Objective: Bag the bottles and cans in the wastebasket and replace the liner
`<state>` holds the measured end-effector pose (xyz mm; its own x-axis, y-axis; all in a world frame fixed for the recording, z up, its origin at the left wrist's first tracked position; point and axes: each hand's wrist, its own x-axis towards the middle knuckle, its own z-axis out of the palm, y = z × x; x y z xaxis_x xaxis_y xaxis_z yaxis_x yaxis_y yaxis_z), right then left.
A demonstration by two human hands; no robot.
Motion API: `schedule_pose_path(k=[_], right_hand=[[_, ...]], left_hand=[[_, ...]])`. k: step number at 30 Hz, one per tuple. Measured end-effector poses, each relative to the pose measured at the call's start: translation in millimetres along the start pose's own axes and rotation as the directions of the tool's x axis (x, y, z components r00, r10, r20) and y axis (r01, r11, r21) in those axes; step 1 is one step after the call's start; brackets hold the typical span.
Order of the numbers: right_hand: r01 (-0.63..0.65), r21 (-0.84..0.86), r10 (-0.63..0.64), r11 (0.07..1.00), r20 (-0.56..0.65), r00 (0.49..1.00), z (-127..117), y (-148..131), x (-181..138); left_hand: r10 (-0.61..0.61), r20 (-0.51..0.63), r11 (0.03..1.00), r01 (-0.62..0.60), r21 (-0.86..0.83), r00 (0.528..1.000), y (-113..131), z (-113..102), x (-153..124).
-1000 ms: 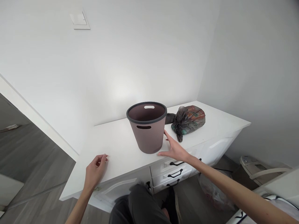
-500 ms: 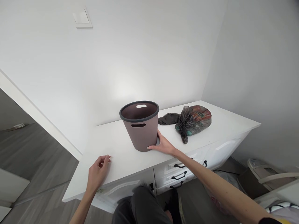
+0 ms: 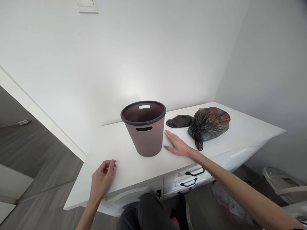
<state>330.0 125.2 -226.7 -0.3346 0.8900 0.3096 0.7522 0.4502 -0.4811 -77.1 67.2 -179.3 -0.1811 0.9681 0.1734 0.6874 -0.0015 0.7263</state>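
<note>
- Bin (image 3: 147, 142) stands upright between our two hands, back from the front edge of the white surface (image 3: 127, 172) and near the wall (image 3: 144, 64).
- We have a stretch of surface between the bin and our left hand (image 3: 103, 179); past the bin's right side lie a dark bundle (image 3: 179, 121) and a knotted bag (image 3: 212, 123).
- Our right hand (image 3: 177, 145) is spread, fingers straight, just beside the bin; we cannot tell whether the fingertips touch it.
- Our left hand is loosely curled near the front left edge; we cannot tell whether thumb and forefinger meet.
- Our right forearm (image 3: 230, 180) slants in from the lower right, palm turned down; our left forearm (image 3: 88, 210) rises from the bottom, wrist nearly straight.
</note>
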Motion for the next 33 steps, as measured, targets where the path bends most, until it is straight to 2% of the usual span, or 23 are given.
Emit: schedule_pose_path(k=[3,6,12,20,25,33], right_hand=[[-0.123,-0.163,0.116,0.979,-0.050,0.992,7.9,25.5,9.6],[-0.239,-0.252,0.219,0.938,-0.105,0.970,14.3,39.9,21.6],[-0.401,-0.278,0.373,0.873,-0.149,0.916,17.6,49.6,44.0],[-0.527,-0.285,0.518,0.801,-0.112,0.848,18.9,67.0,70.9],[-0.531,-0.293,0.530,0.795,-0.088,0.843,17.5,65.4,72.6],[-0.394,-0.317,0.420,0.863,0.015,0.908,14.8,43.4,43.9]], left_hand=[[-0.011,0.005,1.000,0.011,-0.005,1.000,-6.2,2.5,3.3],[-0.001,0.001,1.000,0.001,-0.016,1.000,-9.1,4.1,5.7],[-0.016,-0.006,1.000,0.016,-0.009,1.000,-3.2,3.5,5.3],[-0.012,-0.011,1.000,0.012,-0.011,1.000,3.8,2.7,4.8],[-0.015,-0.009,1.000,0.015,-0.007,1.000,5.8,0.8,3.2],[0.035,-0.013,0.999,-0.035,-0.023,0.999,8.4,-3.0,-3.0]])
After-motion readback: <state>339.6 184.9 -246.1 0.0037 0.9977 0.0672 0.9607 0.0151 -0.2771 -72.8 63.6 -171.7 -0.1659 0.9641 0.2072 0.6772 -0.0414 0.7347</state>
